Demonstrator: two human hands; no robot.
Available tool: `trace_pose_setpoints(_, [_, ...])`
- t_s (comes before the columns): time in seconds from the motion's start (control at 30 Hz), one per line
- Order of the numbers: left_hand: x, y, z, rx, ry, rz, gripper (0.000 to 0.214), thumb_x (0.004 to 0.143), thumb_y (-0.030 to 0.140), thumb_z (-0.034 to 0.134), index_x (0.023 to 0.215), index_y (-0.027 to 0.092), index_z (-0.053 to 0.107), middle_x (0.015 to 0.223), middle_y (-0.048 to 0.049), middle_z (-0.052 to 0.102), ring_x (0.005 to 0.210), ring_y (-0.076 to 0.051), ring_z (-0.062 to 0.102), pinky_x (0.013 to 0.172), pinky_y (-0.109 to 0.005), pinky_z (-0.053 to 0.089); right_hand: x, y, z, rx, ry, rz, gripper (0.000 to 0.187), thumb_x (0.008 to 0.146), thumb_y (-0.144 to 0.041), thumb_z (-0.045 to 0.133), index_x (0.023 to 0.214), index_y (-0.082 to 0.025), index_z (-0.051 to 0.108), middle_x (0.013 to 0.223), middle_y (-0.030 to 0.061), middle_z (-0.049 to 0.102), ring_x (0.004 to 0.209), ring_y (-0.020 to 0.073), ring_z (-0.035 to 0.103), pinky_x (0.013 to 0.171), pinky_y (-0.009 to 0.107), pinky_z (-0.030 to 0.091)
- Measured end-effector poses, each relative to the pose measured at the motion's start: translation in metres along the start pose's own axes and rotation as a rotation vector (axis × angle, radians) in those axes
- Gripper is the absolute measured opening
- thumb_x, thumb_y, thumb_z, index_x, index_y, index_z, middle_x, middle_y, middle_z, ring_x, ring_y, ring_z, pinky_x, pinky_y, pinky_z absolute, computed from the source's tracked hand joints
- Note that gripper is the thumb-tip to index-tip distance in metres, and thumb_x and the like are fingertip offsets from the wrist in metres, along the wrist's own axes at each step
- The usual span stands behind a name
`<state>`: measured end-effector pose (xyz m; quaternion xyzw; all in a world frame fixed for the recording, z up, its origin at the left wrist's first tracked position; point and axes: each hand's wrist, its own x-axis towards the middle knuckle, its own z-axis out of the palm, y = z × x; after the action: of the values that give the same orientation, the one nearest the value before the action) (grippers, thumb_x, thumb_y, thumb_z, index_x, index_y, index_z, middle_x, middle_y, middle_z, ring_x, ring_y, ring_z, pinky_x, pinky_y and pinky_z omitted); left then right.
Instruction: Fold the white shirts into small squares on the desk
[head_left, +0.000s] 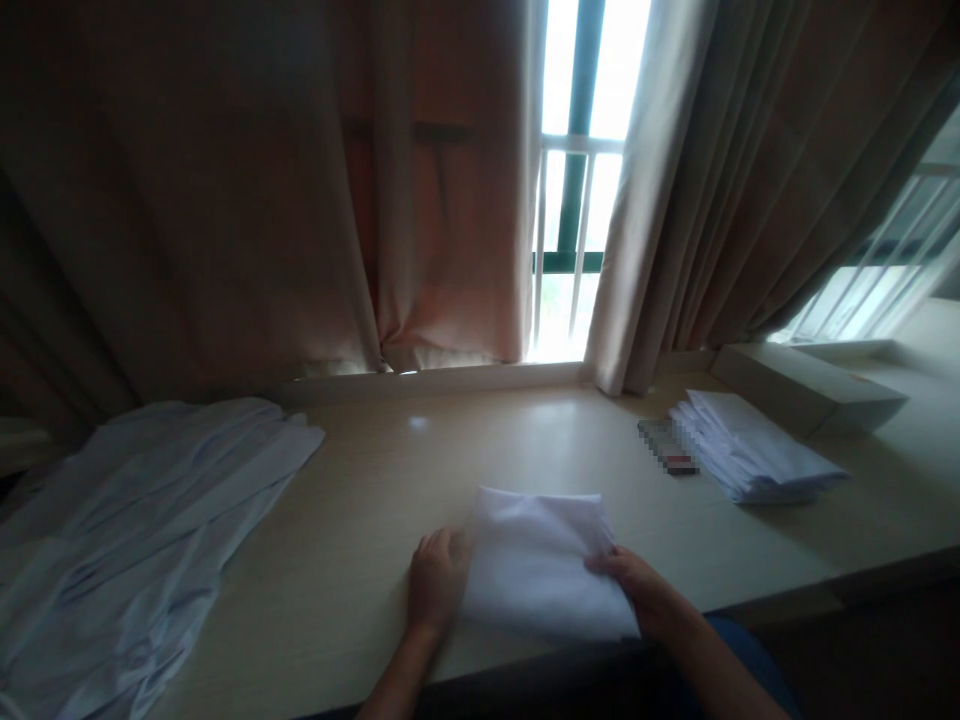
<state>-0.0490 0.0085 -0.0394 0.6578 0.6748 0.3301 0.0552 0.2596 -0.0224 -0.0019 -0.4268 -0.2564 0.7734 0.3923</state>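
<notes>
Folded white cloth [544, 570], at the front edge of the desk [360, 520]; clamped between thumb and fingers of the right hand [643, 588], apparently to keep layers aligned; flanked opposite by the left hand [435, 582], fingers curled, grip too blurred to tell.
</notes>
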Motion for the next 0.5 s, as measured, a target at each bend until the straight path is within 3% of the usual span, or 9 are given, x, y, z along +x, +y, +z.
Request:
trace_pose_setpoints(0.3, [0.004,-0.001,0.001,-0.005,-0.018,-0.018,0.025,0.085,0.039,0.046,0.090,0.021,0.062,0.088,-0.0069,0.066,0.089,-0.024,0.059,0.083,-0.036,0.044,-0.011,-0.048,-0.009,-0.027,0.058,-0.070,0.048,0.068,-0.018,0.071,0.113,-0.012,0.057,0.093,0.0092,0.071,0.076,0.0233,0.068,0.072,0.035,0.054])
trace_pose_setpoints(0.5, [0.006,-0.001,0.002,0.008,-0.017,0.011,0.026,0.085,0.043,0.047,0.089,0.022,0.061,0.084,-0.0047,0.065,0.084,-0.023,0.057,0.082,-0.035,0.044,-0.022,-0.111,-0.019,-0.033,0.143,-0.194,0.037,0.072,-0.011,0.067,0.108,-0.008,0.061,0.085,0.0126,0.071,0.069,0.0239,0.068,0.067,0.038,0.055])
